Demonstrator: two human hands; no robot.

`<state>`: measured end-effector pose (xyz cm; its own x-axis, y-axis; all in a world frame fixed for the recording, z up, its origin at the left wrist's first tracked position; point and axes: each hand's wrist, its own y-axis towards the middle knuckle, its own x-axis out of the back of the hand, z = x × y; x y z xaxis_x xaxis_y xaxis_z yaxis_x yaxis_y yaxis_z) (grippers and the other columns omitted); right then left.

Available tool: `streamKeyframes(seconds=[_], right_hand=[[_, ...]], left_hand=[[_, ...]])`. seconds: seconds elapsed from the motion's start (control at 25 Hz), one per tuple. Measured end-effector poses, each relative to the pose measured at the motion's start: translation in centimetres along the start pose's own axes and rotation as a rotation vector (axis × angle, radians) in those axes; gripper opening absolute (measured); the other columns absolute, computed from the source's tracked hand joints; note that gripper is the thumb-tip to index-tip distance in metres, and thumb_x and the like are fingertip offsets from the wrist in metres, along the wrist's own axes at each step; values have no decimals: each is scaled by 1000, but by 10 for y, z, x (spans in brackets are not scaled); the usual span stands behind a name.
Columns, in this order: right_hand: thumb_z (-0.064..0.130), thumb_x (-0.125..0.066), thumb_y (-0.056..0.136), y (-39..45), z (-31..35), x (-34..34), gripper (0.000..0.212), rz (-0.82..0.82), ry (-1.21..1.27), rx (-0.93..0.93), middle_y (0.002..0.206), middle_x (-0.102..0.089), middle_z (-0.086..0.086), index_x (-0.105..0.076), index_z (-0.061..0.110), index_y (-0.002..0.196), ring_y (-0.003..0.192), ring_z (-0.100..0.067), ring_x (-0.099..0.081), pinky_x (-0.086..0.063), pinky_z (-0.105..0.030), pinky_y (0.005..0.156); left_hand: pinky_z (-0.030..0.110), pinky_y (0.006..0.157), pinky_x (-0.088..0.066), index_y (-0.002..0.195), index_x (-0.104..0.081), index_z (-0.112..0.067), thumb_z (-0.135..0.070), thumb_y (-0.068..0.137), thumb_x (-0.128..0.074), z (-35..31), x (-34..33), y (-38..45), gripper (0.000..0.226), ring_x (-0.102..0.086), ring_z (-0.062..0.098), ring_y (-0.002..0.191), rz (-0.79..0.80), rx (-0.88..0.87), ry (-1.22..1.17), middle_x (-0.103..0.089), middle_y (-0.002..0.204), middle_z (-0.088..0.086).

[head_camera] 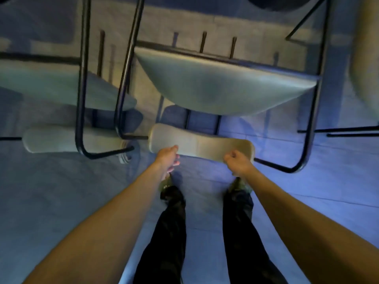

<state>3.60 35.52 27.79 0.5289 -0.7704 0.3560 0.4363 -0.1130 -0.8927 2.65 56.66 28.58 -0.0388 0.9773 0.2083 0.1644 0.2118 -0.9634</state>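
A pale chair stands right in front of me, seen from above. Its curved backrest (202, 143) is nearest to me and its seat (221, 85) lies beyond. My left hand (168, 157) holds the backrest's near edge toward its left end, thumb on top and fingers underneath. My right hand (238, 162) grips the same edge near the right end with curled fingers. The chair's black tubular frame (307, 140) runs down both sides.
A second matching chair (51, 85) stands close on the left, its frame (81, 99) almost touching the first chair. A pale rounded object (365, 58) fills the right edge. My legs (174, 222) in dark trousers stand on the tiled floor (61, 201).
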Motion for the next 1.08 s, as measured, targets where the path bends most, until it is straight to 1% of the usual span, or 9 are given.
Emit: streamKeyframes(seconds=[0.08, 0.2, 0.36, 0.48, 0.68, 0.76, 0.84, 0.92, 1.08], right_hand=[[22, -47, 94, 37, -16, -28, 18, 54, 44, -49, 95, -63, -19, -57, 12, 83, 85, -25, -52, -44, -34, 69], [24, -45, 99, 91, -39, -62, 32, 90, 126, -107, 115, -63, -25, -59, -1, 114, 88, -25, -55, -46, -32, 67], [29, -42, 102, 151, -79, -99, 16, 137, 369, -279, 104, -57, -5, -52, 18, 98, 73, -11, -53, -44, -28, 67], [33, -49, 99, 192, -111, -122, 20, 170, 612, -424, 106, -58, -3, -52, 20, 85, 84, -16, -58, -49, -28, 68], [32, -56, 95, 245, -139, -154, 20, 163, 1036, -523, 98, -53, -4, -49, 17, 84, 95, -18, -58, -53, -33, 79], [33, -59, 93, 264, -143, -166, 26, 163, 1153, -524, 79, -55, -1, -54, 20, 72, 79, -17, -60, -54, -32, 72], [38, -61, 91, 279, -146, -174, 46, 181, 1213, -504, 50, -44, 1, -53, 19, 50, 54, -14, -49, -55, -24, 59], [40, -61, 91, 287, -146, -179, 44, 192, 1274, -484, 55, -36, 1, -49, 18, 55, 54, -14, -39, -53, -21, 61], [40, -63, 90, 289, -147, -180, 33, 199, 1403, -465, 72, -40, -2, -51, 13, 73, 67, -15, -45, -47, -24, 68]], left_hand=[[29, 77, -40, 116, -55, -14, -39, 101, -41, 15, -5, 47, 33, -58, 16, 86, -18, 14, -23, -56, 110, 1], [31, 84, -43, 133, -50, -12, -47, 97, -45, 35, -19, 110, 50, -57, 15, 100, -6, 71, -63, -59, 125, 1], [32, 90, -47, 139, -45, -19, -54, 91, -52, 63, -42, 178, 59, -54, 15, 113, 4, 136, -178, -49, 142, -1], [35, 101, -46, 140, -43, -22, -55, 87, -59, 83, -53, 223, 65, -47, 18, 129, 2, 188, -280, -44, 145, 2], [36, 101, -48, 136, -47, -21, -52, 78, -71, 105, -60, 279, 69, -47, 18, 129, -6, 199, -489, -43, 145, 3], [35, 101, -45, 137, -49, -20, -52, 77, -71, 110, -65, 298, 71, -47, 17, 131, 8, 161, -566, -43, 146, 2], [35, 101, -44, 139, -49, -20, -53, 76, -72, 113, -70, 315, 75, -46, 16, 133, 44, 131, -623, -46, 147, 3], [34, 101, -44, 137, -50, -20, -53, 75, -73, 116, -76, 330, 74, -49, 15, 130, 77, 124, -680, -53, 141, 3], [33, 107, -40, 129, -55, -22, -55, 80, -66, 114, -88, 341, 61, -56, 12, 121, 126, 92, -717, -65, 117, -2]])
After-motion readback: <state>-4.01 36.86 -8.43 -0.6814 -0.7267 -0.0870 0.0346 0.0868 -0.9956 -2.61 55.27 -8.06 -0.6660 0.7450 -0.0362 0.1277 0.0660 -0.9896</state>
